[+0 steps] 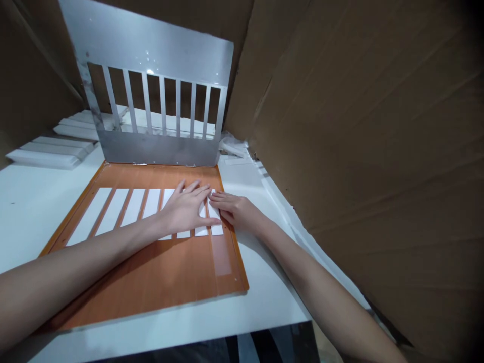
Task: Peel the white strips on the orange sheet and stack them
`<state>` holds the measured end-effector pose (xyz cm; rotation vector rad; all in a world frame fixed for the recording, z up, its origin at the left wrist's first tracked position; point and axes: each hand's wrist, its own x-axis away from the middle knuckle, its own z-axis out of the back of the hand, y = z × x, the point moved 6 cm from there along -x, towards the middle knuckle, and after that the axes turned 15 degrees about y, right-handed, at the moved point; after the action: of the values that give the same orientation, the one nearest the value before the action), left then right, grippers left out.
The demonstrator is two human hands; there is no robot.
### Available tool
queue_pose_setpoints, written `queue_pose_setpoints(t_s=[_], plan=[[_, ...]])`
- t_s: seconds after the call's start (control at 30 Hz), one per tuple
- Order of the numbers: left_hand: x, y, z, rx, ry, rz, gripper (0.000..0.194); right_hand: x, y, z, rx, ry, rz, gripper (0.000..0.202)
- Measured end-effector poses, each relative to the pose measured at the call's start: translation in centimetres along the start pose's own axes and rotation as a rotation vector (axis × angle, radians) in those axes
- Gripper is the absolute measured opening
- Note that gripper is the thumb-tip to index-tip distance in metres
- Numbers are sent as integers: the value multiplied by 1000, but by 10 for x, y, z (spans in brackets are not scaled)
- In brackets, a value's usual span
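Several white strips lie side by side in a row on an orange board. My left hand rests flat over the right part of the row, fingers spread, covering portions of several strips. At the right end, my right hand touches the upper part of the last strip with its fingertips; the fingers lie stretched out, close together. A metal frame with a row of tall slots stands upright, hinged along the board's far edge.
Stacks of white strips lie at the back left of the white table, with more white pieces behind the frame. Crumpled clear plastic sits at the back right. A brown cardboard wall rises along the right.
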<state>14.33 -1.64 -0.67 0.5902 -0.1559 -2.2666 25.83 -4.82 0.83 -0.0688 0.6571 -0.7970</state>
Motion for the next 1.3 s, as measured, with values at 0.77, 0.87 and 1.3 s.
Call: queue_pose_setpoints(t_s=[0.77,0.87,1.3], plan=[[-1,8,5,1,-61,-28,76,-2,-7,2,10,39,82,37],[-1,9,6,-15,-72,-33,74,-3,-12,4,15,-29,48,35],[-2,7,2,-17,-62,-73,52,-6,-37,34,-365,-100,-309,15]])
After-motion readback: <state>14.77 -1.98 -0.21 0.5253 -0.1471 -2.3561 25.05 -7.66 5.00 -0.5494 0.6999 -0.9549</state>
